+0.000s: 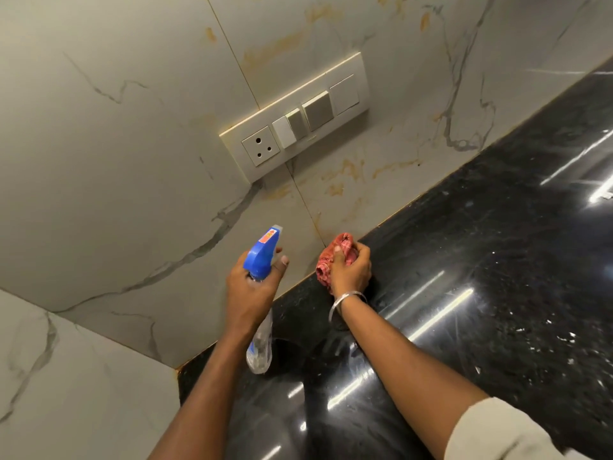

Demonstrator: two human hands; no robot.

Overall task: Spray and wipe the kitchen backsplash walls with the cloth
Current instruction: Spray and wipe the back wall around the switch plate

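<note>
Backsplash of pale marble-look tile with grey and ochre veining (pixel 132 161) fills the upper frame from 9 to 1 o'clock, meeting a polished black speckled stone countertop (pixel 481 260) that runs from 6 up to 3 o'clock. Left hand (pixel 252 287), just below centre, fingers wrapped tight round the neck of a clear plastic spray bottle with blue trigger head (pixel 262 254); nozzle aimed up toward 12 o'clock at the tile, clear body hanging down under the palm toward 6 o'clock, above the counter. Right hand (pixel 351 267), just beside the left at its 3 o'clock, closed on a crumpled red checked cloth (pixel 338 250); the cloth sits at the seam where tile meets countertop, whether it presses the wall cannot be told. Thin silver bangle (pixel 346 302) on the right wrist; light sleeve (pixel 504 433) at 5 o'clock. Cream switch plate with one three-pin socket and several rocker switches (pixel 295 117) mounted on the tile at 12 o'clock from the hands, well apart from both.
</note>
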